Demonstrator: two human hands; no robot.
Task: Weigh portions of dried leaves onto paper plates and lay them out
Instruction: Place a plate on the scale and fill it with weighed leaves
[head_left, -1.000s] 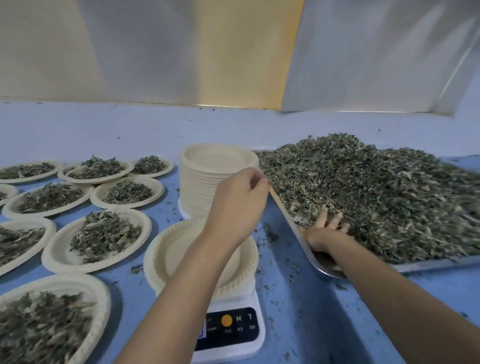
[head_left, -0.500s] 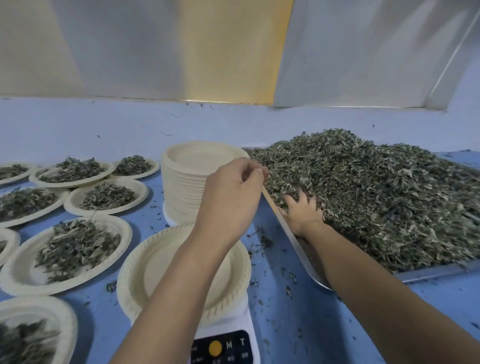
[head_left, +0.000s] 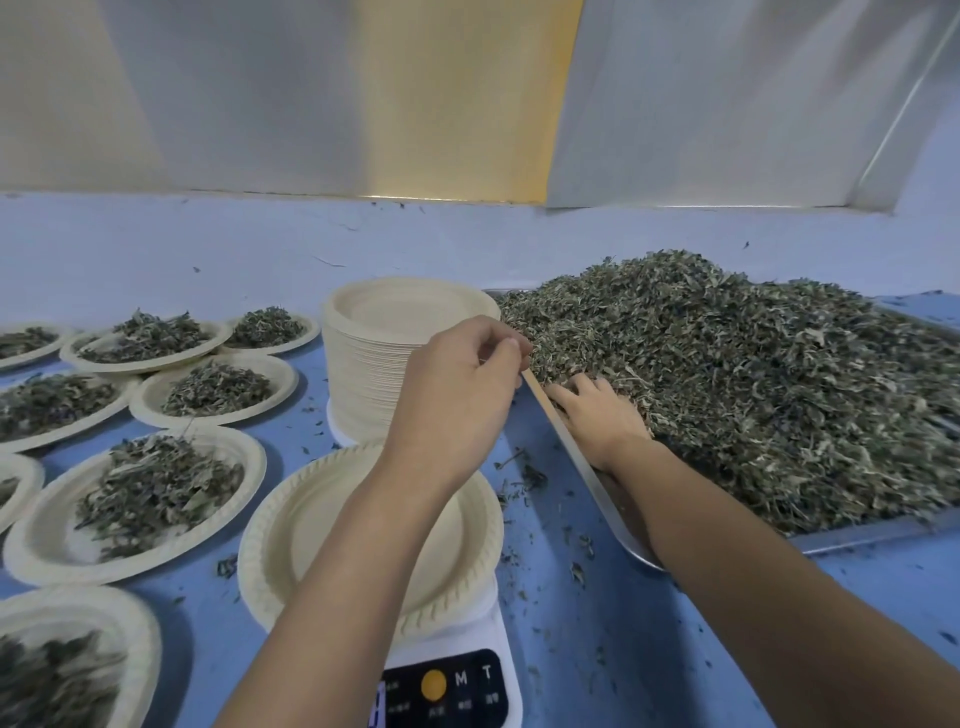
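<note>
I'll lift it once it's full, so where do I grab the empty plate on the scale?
Probably the crimped rim of the empty plate on its left side, fingers underneath, thumb on top. The rim overhangs the scale there, leaving room beneath; coming in low from the left should keep it level.

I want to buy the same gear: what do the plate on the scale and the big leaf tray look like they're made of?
The plate on the scale looks like pressed paper pulp: matte cream, with a crimped, fluted rim. The tray looks like metal, maybe stainless steel or aluminium: thin raised edge with a dull grey sheen.
</note>
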